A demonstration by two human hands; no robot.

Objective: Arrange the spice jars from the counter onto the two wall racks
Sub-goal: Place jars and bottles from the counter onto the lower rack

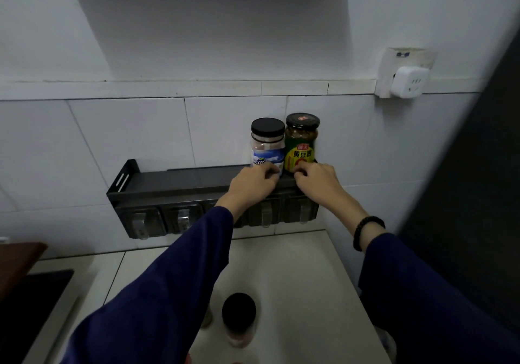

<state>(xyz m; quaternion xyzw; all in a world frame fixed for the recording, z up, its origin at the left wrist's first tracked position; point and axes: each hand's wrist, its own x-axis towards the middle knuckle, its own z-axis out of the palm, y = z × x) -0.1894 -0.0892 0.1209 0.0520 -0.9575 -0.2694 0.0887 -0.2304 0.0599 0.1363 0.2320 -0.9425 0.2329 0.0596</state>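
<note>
Wall rack (pixel 174 183): black metal shelf fixed to the white tiled wall, with a flat top, a raised end plate on the left and a row of dark boxes with clear handles underneath.
Clear jar (pixel 267 144): upright at the right end of the rack top, with a black screw lid, pinkish contents and a blue and white label. Its base is hidden behind the left hand (pixel 253 180).
Green jar (pixel 301 141): upright, touching the clear jar's right side. It has a dark lid with a red sticker and a green label with yellow characters. The right hand (pixel 318 179) covers its base.
Tabletop jar (pixel 238 316): blurred, black-lidded, standing upright on the pale tabletop (pixel 304 279) below the rack.
</note>
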